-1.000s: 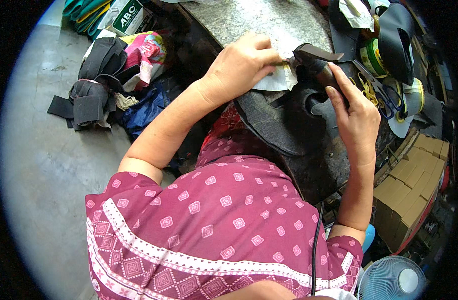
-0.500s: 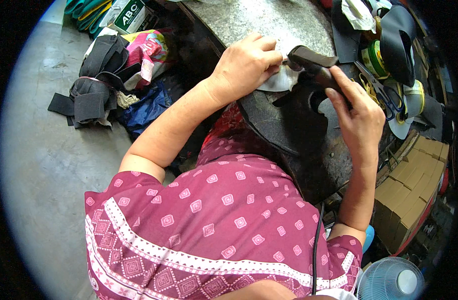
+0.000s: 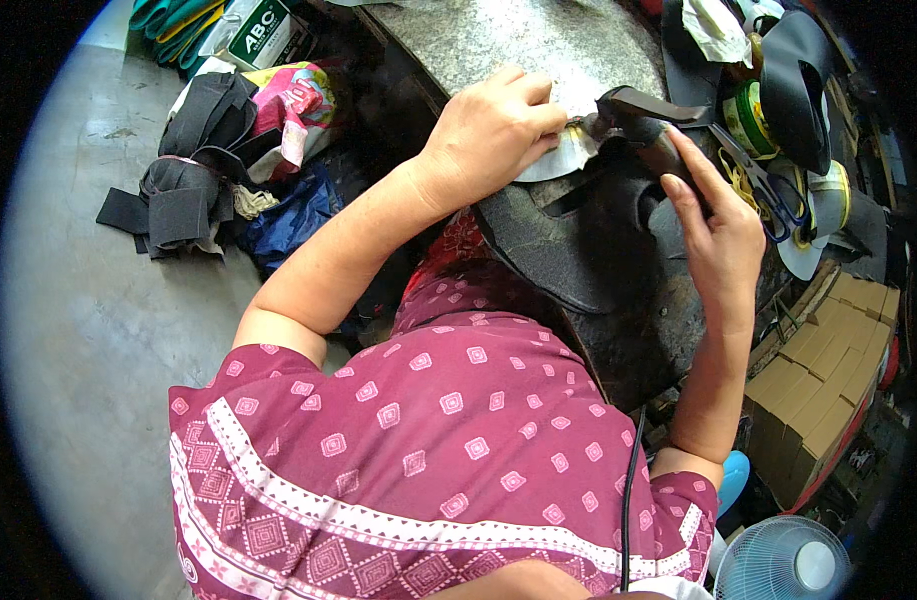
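My right hand grips a hammer with a dark, elongated head and a brownish handle, its head just right of my left fingertips. My left hand is closed in a pinch above a white, thin piece at the bench's near edge. Whatever sits between its fingertips is hidden. Beneath the hammer lies a black piece of sheet material, partly in shadow. Both rest on a worn, grey-topped workbench.
Scissors, a green tin and black sheet material crowd the bench's right side. A cardboard box and a fan stand lower right. Black strips and a blue bag lie at left.
The hammer has shifted slightly right, its head now farther from my left fingertips. More of the white piece shows. My left hand stays almost in place.
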Tool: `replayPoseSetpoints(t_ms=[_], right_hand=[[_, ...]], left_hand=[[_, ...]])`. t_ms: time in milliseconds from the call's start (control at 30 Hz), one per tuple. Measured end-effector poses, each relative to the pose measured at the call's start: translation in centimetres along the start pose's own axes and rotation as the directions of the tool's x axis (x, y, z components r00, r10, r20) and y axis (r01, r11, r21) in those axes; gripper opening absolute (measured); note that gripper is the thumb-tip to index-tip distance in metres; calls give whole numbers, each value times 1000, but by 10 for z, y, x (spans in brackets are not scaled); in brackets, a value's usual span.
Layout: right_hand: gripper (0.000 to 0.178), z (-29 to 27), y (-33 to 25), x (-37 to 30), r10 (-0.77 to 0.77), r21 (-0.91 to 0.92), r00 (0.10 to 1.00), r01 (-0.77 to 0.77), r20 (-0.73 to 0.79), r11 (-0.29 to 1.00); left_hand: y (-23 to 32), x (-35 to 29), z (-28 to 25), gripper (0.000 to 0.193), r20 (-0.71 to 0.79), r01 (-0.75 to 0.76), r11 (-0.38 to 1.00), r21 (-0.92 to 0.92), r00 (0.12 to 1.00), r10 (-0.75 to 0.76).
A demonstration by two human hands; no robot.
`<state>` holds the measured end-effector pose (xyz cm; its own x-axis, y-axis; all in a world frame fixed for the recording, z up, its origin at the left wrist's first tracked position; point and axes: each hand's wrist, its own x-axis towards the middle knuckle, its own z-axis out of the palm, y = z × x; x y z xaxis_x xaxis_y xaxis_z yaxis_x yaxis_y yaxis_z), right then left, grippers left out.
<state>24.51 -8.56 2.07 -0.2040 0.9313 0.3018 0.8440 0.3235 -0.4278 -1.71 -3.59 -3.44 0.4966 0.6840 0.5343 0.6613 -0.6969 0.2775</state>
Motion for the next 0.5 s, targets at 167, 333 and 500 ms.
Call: replayPoseSetpoints(t_ms=[167, 333, 500], right_hand=[[40, 1, -6, 10, -69, 240, 953, 145, -296, 960], [39, 7, -10, 6, 88, -180, 993, -73, 76, 981], [39, -6, -2, 5, -42, 24, 998, 43, -57, 999]], left_hand=[[2, -2, 1, 14, -11, 2, 1000, -6, 1000, -2], [-1, 0, -2, 12, 44, 69, 997, -25, 997, -68], [-5, 18, 15, 10, 39, 164, 980, -113, 986, -161]])
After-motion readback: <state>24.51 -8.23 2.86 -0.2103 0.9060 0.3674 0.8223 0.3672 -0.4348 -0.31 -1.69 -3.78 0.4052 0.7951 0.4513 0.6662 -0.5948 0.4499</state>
